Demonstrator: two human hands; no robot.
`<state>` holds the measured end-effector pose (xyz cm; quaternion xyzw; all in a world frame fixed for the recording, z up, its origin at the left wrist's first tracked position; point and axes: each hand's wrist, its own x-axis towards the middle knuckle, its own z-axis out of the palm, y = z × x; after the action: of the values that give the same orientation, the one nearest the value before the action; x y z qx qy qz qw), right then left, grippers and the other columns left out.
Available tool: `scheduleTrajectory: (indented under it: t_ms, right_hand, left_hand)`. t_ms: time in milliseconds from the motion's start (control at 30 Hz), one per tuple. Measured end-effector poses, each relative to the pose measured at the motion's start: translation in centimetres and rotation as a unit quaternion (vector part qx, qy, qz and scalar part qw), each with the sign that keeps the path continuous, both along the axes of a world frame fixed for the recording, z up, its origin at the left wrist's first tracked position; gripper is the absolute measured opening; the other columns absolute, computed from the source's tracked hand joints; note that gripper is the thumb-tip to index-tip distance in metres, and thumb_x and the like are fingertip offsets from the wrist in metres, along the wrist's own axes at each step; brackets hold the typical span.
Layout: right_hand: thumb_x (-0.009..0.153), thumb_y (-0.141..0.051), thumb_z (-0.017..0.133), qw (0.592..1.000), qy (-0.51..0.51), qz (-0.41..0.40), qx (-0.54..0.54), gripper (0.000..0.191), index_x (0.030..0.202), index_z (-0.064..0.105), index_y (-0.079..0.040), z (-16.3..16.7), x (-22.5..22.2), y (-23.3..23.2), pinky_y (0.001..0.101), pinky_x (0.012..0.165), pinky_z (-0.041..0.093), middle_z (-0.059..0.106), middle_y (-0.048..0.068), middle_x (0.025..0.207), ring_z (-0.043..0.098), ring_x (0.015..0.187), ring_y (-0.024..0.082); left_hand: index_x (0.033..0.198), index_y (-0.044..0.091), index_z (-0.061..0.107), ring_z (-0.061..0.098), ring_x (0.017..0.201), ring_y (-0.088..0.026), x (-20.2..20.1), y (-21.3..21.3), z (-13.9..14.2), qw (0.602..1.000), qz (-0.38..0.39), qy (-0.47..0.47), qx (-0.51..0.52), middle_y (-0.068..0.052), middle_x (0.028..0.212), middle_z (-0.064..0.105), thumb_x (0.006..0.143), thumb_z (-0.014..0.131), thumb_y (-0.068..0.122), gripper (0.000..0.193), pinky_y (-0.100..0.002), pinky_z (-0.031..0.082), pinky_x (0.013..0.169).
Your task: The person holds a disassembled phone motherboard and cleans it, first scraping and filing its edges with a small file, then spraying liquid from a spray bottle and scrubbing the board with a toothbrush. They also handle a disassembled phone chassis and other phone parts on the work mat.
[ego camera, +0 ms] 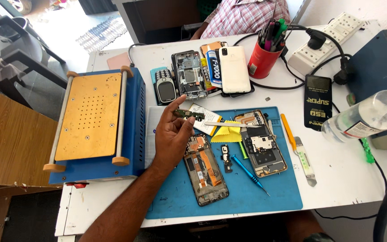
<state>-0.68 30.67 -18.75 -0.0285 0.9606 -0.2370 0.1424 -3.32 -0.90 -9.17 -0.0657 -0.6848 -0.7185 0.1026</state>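
left hand [172, 134] raised over blue mat [247, 197], fingertips pinching small green circuit board [189, 114] | right hand not in view | board looks light, thin, stiff, fragile | best held by bare edges, off connectors | opened phone [206, 168] just beside wrist

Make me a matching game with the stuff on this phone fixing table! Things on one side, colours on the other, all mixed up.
Things:
1. pen cup
2. work mat
3. cleaning cloth
4. power strip

Colours:
A. yellow
B. white
C. red
D. blue

Pairs: 1-C, 2-D, 3-A, 4-B
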Motion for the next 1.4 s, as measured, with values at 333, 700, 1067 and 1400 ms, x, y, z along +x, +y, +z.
scheduleTrajectory:
  t_ms: [333,700,1067,1400]
  right_hand:
    - [0.087,-0.02,0.066,0.999,0.017,-0.005,-0.042,0.035,0.12,0.07,-0.008,-0.7,1.8,1.8,0.0456,0.092,0.056,0.071,0.017,0.121,0.068,0.112,0.033]
    - [0.087,-0.02,0.067,0.994,0.028,-0.04,-0.093,0.035,0.12,0.07,-0.008,2.0,3.9,4.5,0.0452,0.093,0.055,0.071,0.017,0.121,0.068,0.113,0.033]
    - [0.086,-0.019,0.067,0.99,0.047,-0.061,-0.12,0.036,0.121,0.07,-0.008,3.6,4.0,3.7,0.0448,0.093,0.055,0.071,0.016,0.122,0.067,0.113,0.032]
    - [0.086,-0.019,0.068,0.98,0.082,-0.105,-0.147,0.037,0.121,0.069,-0.008,5.3,2.7,3.4,0.0445,0.094,0.055,0.071,0.016,0.123,0.067,0.114,0.032]
  left_hand:
    - [0.153,0.008,0.043,0.06,0.073,-0.006,0.7,0.3,0.6,1.0,0.013,-0.003,-0.013,-0.005,0.098,0.062,0.099,0.065,0.003,0.058,-0.02,0.055,0.06]
    - [0.156,0.003,0.041,0.062,0.082,-0.006,2.5,0.7,1.3,0.999,0.012,0.024,-0.038,-0.005,0.102,0.06,0.103,0.066,0.004,0.059,-0.021,0.058,0.069]
    - [0.155,0.002,0.041,0.063,0.084,-0.007,2.9,0.7,1.6,0.998,0.017,0.015,-0.063,-0.008,0.105,0.062,0.102,0.067,0.005,0.059,-0.022,0.058,0.068]
    - [0.155,0.002,0.042,0.064,0.085,-0.007,2.9,0.5,1.7,0.997,0.019,0.026,-0.063,-0.009,0.114,0.062,0.103,0.067,0.005,0.057,-0.023,0.06,0.068]
